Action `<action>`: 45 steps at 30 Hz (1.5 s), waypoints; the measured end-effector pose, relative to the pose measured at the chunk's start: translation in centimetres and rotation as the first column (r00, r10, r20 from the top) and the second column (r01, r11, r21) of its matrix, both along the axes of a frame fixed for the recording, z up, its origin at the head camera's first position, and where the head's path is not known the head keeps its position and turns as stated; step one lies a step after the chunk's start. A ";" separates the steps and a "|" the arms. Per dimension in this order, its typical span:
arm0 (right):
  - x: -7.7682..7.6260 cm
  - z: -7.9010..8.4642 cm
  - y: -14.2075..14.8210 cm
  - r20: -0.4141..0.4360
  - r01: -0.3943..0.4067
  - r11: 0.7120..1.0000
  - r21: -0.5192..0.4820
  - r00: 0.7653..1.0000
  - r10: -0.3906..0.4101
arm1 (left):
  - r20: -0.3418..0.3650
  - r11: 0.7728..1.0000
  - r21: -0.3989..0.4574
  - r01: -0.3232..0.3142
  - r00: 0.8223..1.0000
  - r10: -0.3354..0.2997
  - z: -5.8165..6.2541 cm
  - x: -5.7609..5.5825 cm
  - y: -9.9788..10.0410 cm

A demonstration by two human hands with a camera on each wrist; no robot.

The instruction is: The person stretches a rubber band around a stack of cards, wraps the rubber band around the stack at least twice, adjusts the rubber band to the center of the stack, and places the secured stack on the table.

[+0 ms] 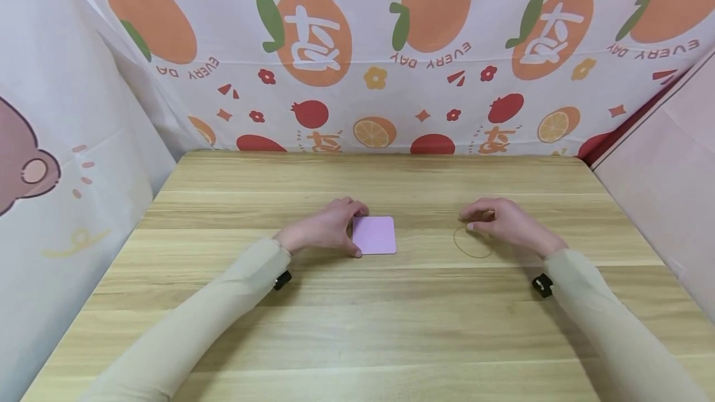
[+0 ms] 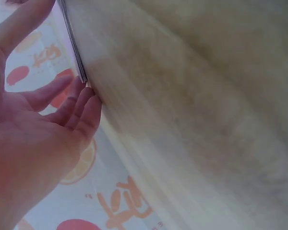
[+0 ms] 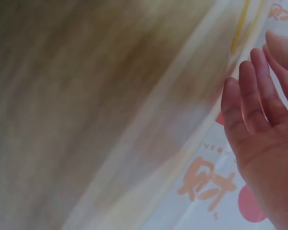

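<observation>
A small square stack of purple cards [image 1: 375, 236] with rounded corners lies on the table. My left hand [image 1: 332, 226] spans its left side, the thumb at the near corner and fingers at the far one. The layered edge of the cards [image 2: 73, 40] runs between thumb and fingers in the left wrist view. To the right, a thin yellowish rubber band [image 1: 473, 247] forms a loop on the wood. Over its far side hovers my right hand [image 1: 505, 223], fingers loosely bent, thumb tip overlapping the loop. In the right wrist view the rubber band [image 3: 238, 31] shows beyond the fingertips.
The wooden table [image 1: 357, 327] extends around both hands. A white curtain [image 1: 368, 36] printed with oranges and other fruit hangs along its far edge. Another pale curtain [image 1: 72, 110] hangs at the left, and a pale panel [image 1: 665, 160] stands at the right.
</observation>
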State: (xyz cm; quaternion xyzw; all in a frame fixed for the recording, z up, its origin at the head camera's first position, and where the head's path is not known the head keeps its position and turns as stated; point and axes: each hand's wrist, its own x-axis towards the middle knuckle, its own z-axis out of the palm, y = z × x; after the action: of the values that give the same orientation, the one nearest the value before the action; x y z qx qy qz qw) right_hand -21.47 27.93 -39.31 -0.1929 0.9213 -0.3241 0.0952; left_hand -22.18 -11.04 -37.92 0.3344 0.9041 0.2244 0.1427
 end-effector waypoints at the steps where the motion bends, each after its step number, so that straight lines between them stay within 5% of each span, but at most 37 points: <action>1: 0.0 0.0 0.0 0.003 -0.003 1.000 -0.004 1.000 0.003 | 0.003 1.000 -0.001 0.001 1.000 -0.001 0.0 0.0 0.1; 20: -0.1 -0.2 0.0 0.015 -0.005 1.000 0.004 1.000 0.005 | 0.068 0.990 -0.130 -0.051 0.996 0.060 1.0 -0.6 1.8; 25: -0.1 -0.4 0.1 0.018 -0.004 1.000 0.008 1.000 0.004 | 0.071 0.996 -0.083 -0.045 0.996 0.051 0.6 -0.6 1.6; 33: -0.1 -0.7 0.2 0.026 -0.010 1.000 0.010 1.000 0.010 | 0.215 0.998 0.055 -0.031 0.976 0.019 -0.2 -0.5 0.9; 39: -0.2 -0.6 0.2 0.007 -0.024 0.999 0.022 1.000 0.024 | 0.191 0.995 0.099 0.019 0.981 -0.037 -0.4 -0.5 0.6; 45: -0.4 -0.6 0.3 0.013 -0.032 0.999 0.019 0.999 0.032 | 0.274 0.990 0.138 -0.020 0.962 -0.019 -0.1 -0.5 0.3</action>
State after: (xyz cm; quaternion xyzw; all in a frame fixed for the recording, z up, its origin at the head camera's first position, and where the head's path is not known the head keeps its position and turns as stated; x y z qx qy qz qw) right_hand -21.91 28.26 -39.94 -0.2048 0.9204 -0.3149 0.1081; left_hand -22.63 -10.76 -38.02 0.3089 0.8578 0.3311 0.2431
